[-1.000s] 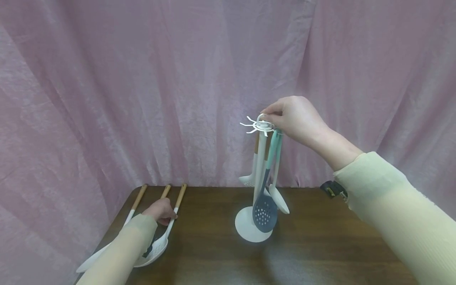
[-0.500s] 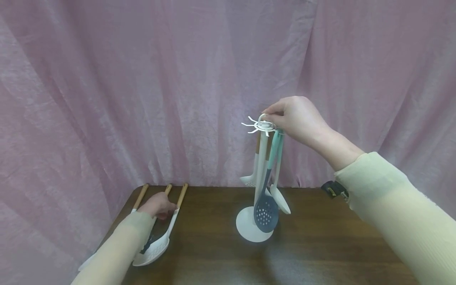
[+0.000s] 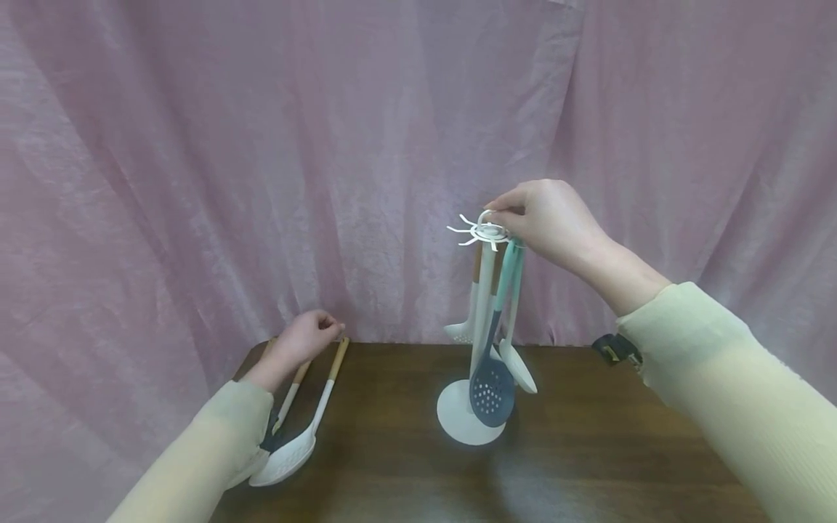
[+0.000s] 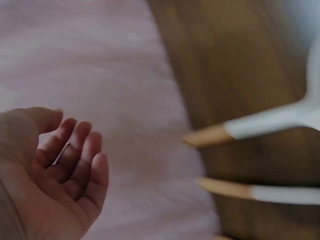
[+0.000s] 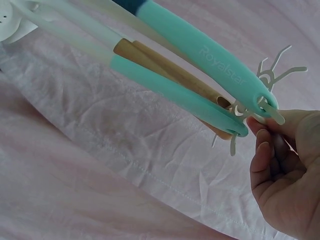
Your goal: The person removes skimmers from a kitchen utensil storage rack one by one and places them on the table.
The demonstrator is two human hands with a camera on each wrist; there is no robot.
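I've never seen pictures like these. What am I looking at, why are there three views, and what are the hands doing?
No machine here: a person wears three cameras. The wide picture comes from the head and looks down at a dark wooden table before a pink curtain. The other two come from cameras on the wrists.

The right hand pinches the ring on top of a white utensil stand. On its hooks hang a dark slotted spoon with a teal handle, a white spoon and a white ladle.

The left hand holds nothing; the left wrist view shows its fingers loosely curled. Beside it on the table lie white utensils with wooden handles, one with a slotted bowl.
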